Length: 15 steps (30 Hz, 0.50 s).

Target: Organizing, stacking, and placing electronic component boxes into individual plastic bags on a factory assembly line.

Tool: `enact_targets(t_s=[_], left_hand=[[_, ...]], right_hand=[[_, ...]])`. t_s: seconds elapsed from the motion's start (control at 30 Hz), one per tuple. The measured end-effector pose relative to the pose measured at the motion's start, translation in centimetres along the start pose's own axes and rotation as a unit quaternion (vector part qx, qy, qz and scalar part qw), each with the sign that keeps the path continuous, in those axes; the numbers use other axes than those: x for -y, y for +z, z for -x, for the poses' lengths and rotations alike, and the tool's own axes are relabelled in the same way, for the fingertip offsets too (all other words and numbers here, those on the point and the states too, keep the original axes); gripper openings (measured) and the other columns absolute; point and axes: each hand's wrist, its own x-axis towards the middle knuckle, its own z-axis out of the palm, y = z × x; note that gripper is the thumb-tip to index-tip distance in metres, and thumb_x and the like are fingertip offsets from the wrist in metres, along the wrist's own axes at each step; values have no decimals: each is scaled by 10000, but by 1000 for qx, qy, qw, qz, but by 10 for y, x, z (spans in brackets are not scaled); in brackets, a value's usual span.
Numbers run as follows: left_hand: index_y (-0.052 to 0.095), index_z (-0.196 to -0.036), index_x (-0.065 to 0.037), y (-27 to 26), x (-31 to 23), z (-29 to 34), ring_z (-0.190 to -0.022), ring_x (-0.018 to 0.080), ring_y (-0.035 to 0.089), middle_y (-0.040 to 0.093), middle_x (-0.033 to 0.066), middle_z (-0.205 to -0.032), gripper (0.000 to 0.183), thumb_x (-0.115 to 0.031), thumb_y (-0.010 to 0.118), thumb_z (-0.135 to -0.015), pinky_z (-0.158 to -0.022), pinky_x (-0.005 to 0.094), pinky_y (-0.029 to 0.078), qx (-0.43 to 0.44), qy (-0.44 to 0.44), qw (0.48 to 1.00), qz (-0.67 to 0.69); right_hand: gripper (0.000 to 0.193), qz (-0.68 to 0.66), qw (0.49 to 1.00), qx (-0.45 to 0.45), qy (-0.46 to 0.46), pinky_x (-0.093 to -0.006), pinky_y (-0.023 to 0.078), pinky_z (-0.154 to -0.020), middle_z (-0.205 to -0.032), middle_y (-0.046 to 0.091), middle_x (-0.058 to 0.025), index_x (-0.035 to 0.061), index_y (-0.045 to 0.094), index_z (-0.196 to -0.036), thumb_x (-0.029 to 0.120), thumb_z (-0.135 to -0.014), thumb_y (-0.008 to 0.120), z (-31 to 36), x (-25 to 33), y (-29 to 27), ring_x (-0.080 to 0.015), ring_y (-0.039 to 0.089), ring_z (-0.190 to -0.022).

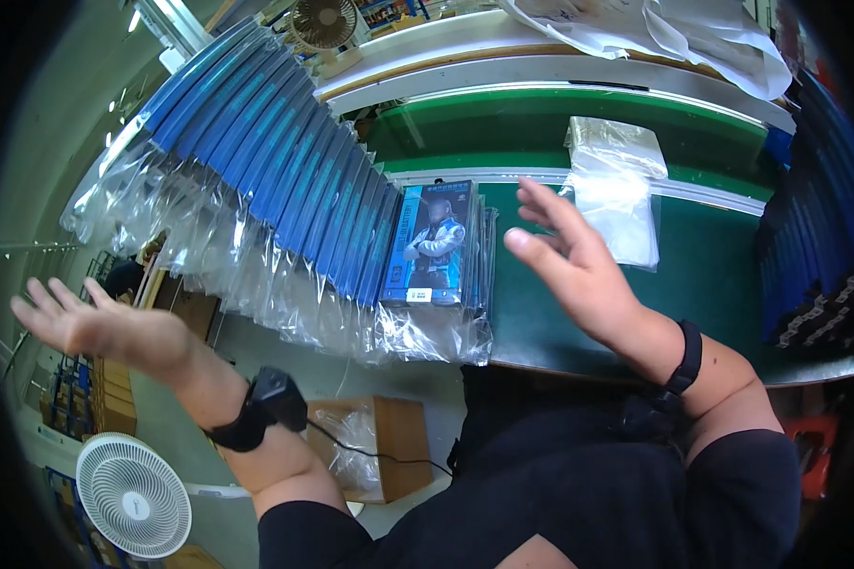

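Note:
My left hand is raised at the far left, fingers spread, with nothing in it. Above it a long leaning row of blue boxes in clear plastic bags stretches from the upper left to the table's middle. At the row's near end a blue box with a printed figure faces up, its clear bag hanging loose over the table edge. My right hand hovers over the green table, thumb and fingers apart, holding nothing. Just beyond it lies a stack of clear plastic bags.
More blue boxes stand stacked at the right. Behind the table runs a green conveyor belt, with white sheeting above. An open cardboard box holding plastic is on the floor, and a white fan stands lower left.

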Motion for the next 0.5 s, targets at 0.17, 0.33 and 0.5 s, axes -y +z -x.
enact_targets(t_s=[0.17,0.33,0.5], left_hand=[[232,-1404,-29,62,-12,6,-1354,408,141,109,281,-1428,924,-542,662,-766,-1059,531,218,106,-16,986,-126],[476,-1265,-19,77,18,0,-1226,385,359,280,245,-1329,722,-515,665,-775,-1006,447,318,145,-100,975,-135],[497,-1243,-30,86,26,-6,-1197,389,386,345,226,-1272,755,-576,652,-744,-1010,447,314,138,-135,958,-210]], right_hand=[[617,-20,999,-45,-4,-361,381,-949,-1266,453,-188,-5,361,-1353,322,-882,589,11,2,-12,-261,455,-1168],[585,-8,999,-51,12,-349,406,-917,-1248,467,-170,-1,383,-1339,307,-885,585,25,-7,-22,-249,484,-1127],[479,3,998,-32,46,-320,424,-916,-1204,469,-120,4,432,-1309,203,-897,573,34,-10,-33,-226,492,-1128]])
